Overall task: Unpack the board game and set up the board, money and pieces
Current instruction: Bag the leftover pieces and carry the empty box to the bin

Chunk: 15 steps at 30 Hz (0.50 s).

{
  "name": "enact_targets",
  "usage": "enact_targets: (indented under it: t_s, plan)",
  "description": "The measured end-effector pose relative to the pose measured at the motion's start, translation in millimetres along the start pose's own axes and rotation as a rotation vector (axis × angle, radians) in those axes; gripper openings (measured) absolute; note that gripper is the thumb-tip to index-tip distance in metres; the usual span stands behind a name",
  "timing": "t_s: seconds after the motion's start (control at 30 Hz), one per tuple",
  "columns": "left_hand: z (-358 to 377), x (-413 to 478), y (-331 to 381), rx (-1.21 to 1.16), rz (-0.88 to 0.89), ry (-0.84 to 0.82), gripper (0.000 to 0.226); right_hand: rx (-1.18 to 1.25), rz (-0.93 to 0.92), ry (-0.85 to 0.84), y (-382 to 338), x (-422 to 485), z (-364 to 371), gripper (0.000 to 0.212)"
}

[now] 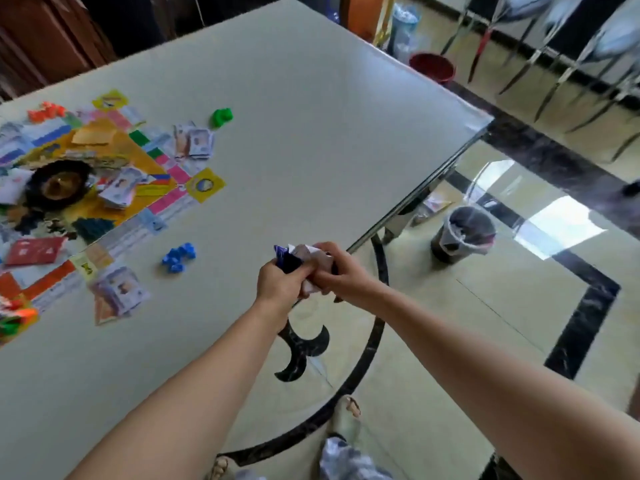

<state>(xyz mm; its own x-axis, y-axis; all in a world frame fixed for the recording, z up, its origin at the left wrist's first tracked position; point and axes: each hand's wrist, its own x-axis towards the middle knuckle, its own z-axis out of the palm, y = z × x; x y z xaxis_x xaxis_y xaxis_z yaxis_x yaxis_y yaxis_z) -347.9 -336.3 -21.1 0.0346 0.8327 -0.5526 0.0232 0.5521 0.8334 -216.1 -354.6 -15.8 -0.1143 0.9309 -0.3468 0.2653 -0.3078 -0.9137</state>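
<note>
My left hand (282, 284) and my right hand (337, 270) both grip a crumpled blue and white wrapper (298, 258) just past the table's near right edge. The game board (104, 188) lies unfolded at the left of the table (294, 133). Stacks of paper money lie beside the board's far edge (194, 142), on the board (119, 192) and by its near corner (119, 292). Blue pieces (178, 257), green pieces (221, 116) and orange pieces (45, 111) sit in small heaps around the board. A red card deck (34, 250) and a black round spinner (59, 187) rest on the board.
A lined bin (465, 233) stands on the tiled floor to the right of the table. A red bucket (433, 67) and metal chair legs (554, 64) are farther back. My sandalled foot (346, 415) shows below the table edge.
</note>
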Motion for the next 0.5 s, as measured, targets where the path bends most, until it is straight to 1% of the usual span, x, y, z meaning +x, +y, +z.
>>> enact_targets:
  t_s: [0.03, 0.13, 0.17, 0.23, 0.3, 0.4, 0.5]
  plan:
    - [27, 4, 3, 0.031, 0.020, -0.041, 0.022, 0.076, 0.025, -0.020, 8, -3, -31, 0.041]
    - [87, 17, 10, 0.125, 0.057, -0.092, 0.027, 0.270, 0.107, -0.074, 27, -11, -105, 0.054]
    - [104, 23, 12, 0.150, 0.058, -0.108, 0.028, 0.344, 0.138, -0.058, 33, -13, -124, 0.053]
    - [149, 39, 15, 0.225, 0.048, -0.181, 0.032, 0.439, 0.192, 0.027, 47, -15, -169, 0.048]
    - [187, 50, 19, 0.274, 0.065, -0.247, 0.029, 0.450, 0.222, 0.077, 59, -14, -205, 0.042]
    - [246, 67, 27, 0.327, 0.087, -0.321, 0.021, 0.457, 0.260, 0.151, 80, -5, -257, 0.041]
    - [301, 98, 34, 0.403, 0.103, -0.366, 0.028, 0.450, 0.285, 0.227, 93, 10, -312, 0.037]
